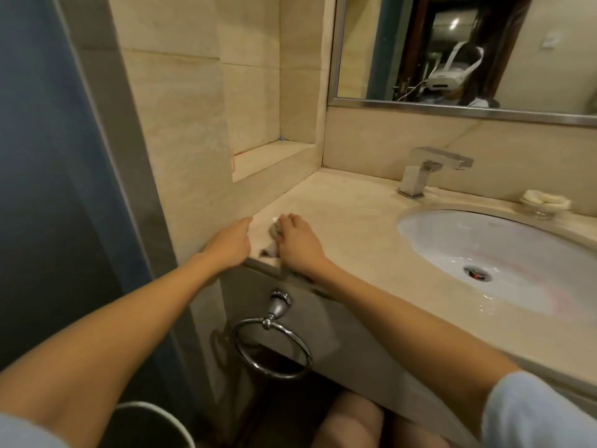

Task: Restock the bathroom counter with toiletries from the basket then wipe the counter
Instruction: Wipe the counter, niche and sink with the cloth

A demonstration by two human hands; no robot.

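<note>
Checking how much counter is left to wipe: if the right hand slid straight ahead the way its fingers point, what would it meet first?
Probably the tiled wall under the niche; the right hand, pressing the cloth, points toward that corner.

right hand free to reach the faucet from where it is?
Probably yes, once it lets go: the right hand presses a cloth at the counter's left corner, and bare countertop lies between it and the faucet.
</note>
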